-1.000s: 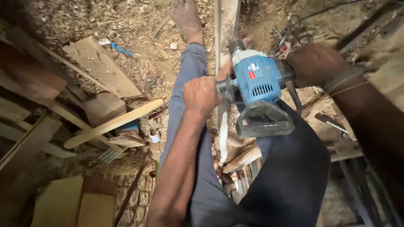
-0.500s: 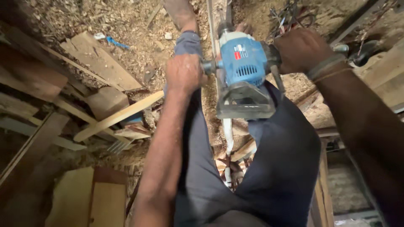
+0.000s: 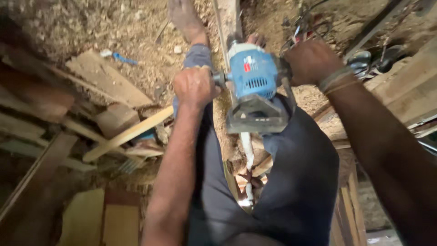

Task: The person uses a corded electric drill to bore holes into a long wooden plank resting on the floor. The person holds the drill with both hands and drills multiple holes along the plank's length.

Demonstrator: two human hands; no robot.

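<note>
Both fists clamped on blue power router [image 3: 253,77]: left hand [image 3: 195,86] on its left side handle, right hand [image 3: 312,61] on the right one. Router base sits on narrow wood strip [image 3: 227,20] running between the legs, sawdust floor [image 3: 114,27] around. Best kept flat, even pressure both sides, bare foot [image 3: 184,18] clear.

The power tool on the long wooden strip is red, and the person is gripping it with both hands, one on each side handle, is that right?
Not quite. The head view shows the power tool has a blue body, not red. The rest holds: the left hand and the right hand each grip a side handle, and the tool sits over the long wooden strip.
</note>
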